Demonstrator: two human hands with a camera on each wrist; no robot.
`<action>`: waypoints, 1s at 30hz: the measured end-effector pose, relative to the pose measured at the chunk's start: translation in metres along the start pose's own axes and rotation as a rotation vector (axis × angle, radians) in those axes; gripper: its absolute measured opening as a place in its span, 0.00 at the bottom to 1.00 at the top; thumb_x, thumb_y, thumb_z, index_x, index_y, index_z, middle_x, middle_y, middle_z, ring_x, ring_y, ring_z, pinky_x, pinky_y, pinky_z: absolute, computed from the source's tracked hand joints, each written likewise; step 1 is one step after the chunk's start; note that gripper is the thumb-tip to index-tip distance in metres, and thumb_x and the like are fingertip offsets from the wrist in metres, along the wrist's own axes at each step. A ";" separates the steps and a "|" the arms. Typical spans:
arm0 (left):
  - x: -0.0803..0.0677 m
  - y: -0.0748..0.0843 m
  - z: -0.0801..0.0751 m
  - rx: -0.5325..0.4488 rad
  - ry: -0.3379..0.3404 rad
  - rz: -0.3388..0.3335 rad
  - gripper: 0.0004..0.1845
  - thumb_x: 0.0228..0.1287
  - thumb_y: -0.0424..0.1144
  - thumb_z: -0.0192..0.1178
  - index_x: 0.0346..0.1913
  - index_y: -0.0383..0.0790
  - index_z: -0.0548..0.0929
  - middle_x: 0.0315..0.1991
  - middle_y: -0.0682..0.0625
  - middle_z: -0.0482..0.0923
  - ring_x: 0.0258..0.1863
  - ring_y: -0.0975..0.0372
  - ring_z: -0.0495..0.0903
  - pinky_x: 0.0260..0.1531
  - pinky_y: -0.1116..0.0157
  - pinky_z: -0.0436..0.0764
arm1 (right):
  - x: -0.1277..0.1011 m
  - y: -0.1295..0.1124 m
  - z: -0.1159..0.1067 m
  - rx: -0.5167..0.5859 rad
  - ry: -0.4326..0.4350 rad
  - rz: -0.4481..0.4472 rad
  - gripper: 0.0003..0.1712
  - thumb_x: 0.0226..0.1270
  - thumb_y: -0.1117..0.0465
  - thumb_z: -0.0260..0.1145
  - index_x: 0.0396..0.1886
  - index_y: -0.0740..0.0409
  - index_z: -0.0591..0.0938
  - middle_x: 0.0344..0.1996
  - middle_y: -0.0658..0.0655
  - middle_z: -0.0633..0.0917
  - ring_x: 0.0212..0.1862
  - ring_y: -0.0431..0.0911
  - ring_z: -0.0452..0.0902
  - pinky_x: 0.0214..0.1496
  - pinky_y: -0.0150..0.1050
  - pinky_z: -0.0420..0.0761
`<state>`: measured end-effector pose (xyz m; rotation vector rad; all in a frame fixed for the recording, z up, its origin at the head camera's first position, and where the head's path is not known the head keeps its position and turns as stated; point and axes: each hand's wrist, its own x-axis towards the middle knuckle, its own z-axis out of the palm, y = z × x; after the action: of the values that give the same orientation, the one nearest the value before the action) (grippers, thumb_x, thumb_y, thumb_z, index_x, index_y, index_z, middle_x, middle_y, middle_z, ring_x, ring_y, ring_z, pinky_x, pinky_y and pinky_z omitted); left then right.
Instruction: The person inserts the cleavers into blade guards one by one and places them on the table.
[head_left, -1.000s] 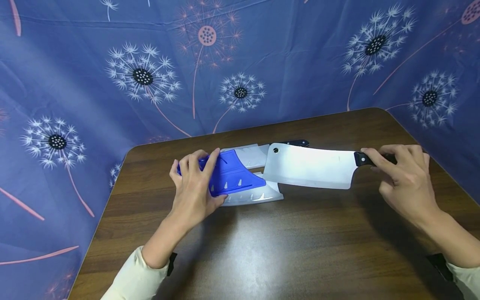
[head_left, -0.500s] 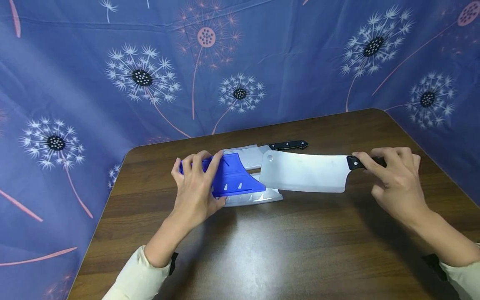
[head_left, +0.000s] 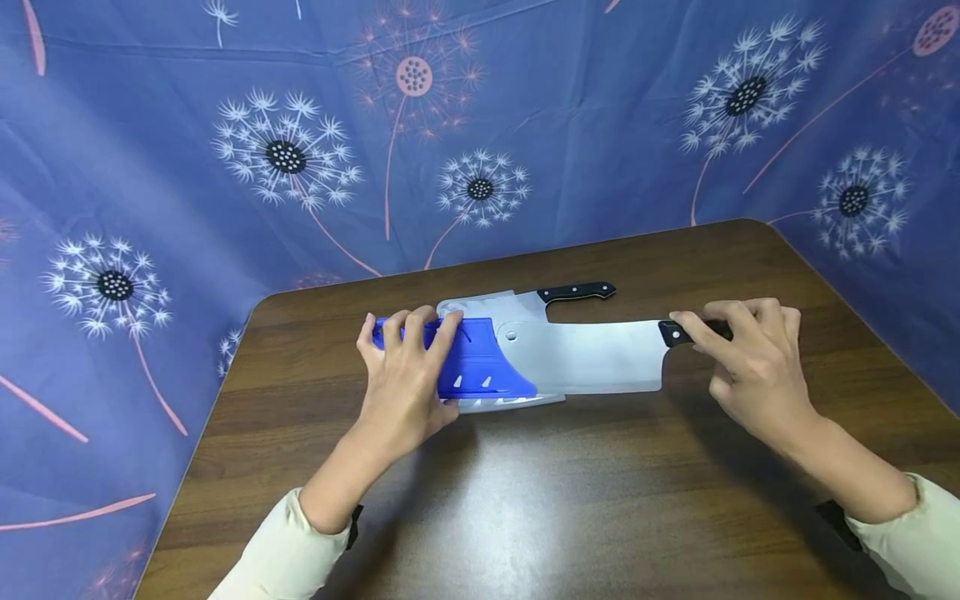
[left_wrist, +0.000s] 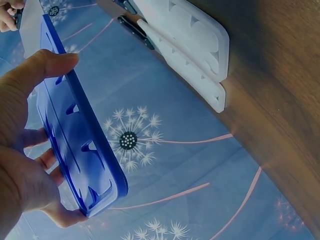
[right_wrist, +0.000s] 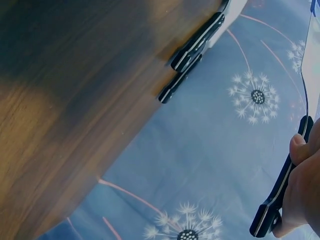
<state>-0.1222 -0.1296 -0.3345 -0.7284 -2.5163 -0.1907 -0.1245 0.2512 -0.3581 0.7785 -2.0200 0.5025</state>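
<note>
My left hand (head_left: 405, 387) grips a blue knife sheath (head_left: 483, 360), thumb on the near edge and fingers along the far one. In my right hand (head_left: 757, 367) is a cleaver (head_left: 592, 358), held by its black handle (right_wrist: 280, 192). The cleaver's blade spans the space between both hands, its holed front end at the sheath's curved mouth, overlapping it in the head view. Both are held above the table. The left wrist view shows slots along the sheath (left_wrist: 80, 135), with the thumb bent over its edge.
Behind lies a knife in a whitish sheath (head_left: 487, 303), its black handle (head_left: 576, 292) pointing right. A second whitish sheath (head_left: 517, 403) lies nearer, mostly covered by the blue one. Two handles show in the right wrist view. The wooden table (head_left: 570, 492) meets a dandelion-print cloth (head_left: 600, 150).
My right hand has brought the cleaver leftward and slightly down, its front end now at the blue sheath's mouth. The left hand and sheath have shifted slightly right and down.
</note>
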 end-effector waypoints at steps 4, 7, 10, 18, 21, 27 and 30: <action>-0.001 0.000 0.001 0.014 0.010 0.004 0.57 0.20 0.44 0.79 0.67 0.44 0.67 0.57 0.39 0.65 0.57 0.43 0.62 0.57 0.30 0.45 | 0.002 -0.003 0.006 0.000 0.033 0.009 0.34 0.36 0.84 0.52 0.45 0.59 0.85 0.35 0.71 0.77 0.35 0.69 0.62 0.33 0.62 0.52; -0.001 0.000 0.002 0.023 0.012 0.007 0.58 0.19 0.45 0.80 0.67 0.44 0.67 0.57 0.39 0.66 0.57 0.42 0.62 0.56 0.30 0.46 | 0.002 -0.004 0.009 0.000 0.051 0.018 0.33 0.38 0.84 0.52 0.44 0.59 0.85 0.34 0.70 0.78 0.34 0.68 0.62 0.33 0.61 0.52; -0.003 0.000 0.002 0.022 0.002 0.008 0.58 0.20 0.45 0.79 0.67 0.43 0.67 0.57 0.39 0.66 0.57 0.42 0.62 0.55 0.29 0.47 | 0.001 -0.004 0.012 0.007 0.056 0.020 0.33 0.37 0.84 0.51 0.44 0.59 0.85 0.34 0.70 0.78 0.33 0.67 0.61 0.32 0.60 0.52; -0.003 0.006 0.004 0.009 -0.029 0.017 0.55 0.21 0.44 0.77 0.65 0.43 0.69 0.56 0.40 0.65 0.57 0.42 0.62 0.54 0.29 0.48 | 0.001 -0.008 0.017 0.050 0.018 0.009 0.32 0.38 0.88 0.55 0.43 0.61 0.84 0.34 0.70 0.78 0.33 0.67 0.61 0.33 0.58 0.52; -0.002 0.011 0.006 0.004 -0.044 0.032 0.54 0.22 0.45 0.77 0.65 0.43 0.69 0.56 0.41 0.66 0.57 0.42 0.62 0.54 0.29 0.48 | 0.004 -0.013 0.022 0.052 0.007 -0.002 0.30 0.41 0.87 0.58 0.43 0.61 0.84 0.33 0.69 0.78 0.33 0.66 0.61 0.33 0.58 0.53; -0.003 0.013 0.008 0.027 -0.060 0.005 0.54 0.21 0.45 0.77 0.64 0.43 0.69 0.56 0.41 0.65 0.57 0.42 0.62 0.55 0.29 0.47 | 0.009 -0.019 0.029 0.054 0.031 0.002 0.28 0.43 0.87 0.58 0.41 0.61 0.84 0.32 0.68 0.77 0.32 0.65 0.61 0.32 0.57 0.53; -0.004 0.012 0.007 0.021 -0.074 -0.007 0.54 0.21 0.45 0.77 0.64 0.43 0.69 0.56 0.40 0.65 0.57 0.42 0.62 0.55 0.29 0.47 | 0.010 -0.019 0.030 0.064 0.020 -0.002 0.29 0.43 0.88 0.55 0.42 0.61 0.84 0.32 0.69 0.77 0.32 0.64 0.60 0.33 0.58 0.53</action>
<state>-0.1165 -0.1193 -0.3428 -0.7309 -2.5875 -0.1419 -0.1338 0.2158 -0.3641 0.8104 -1.9928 0.5743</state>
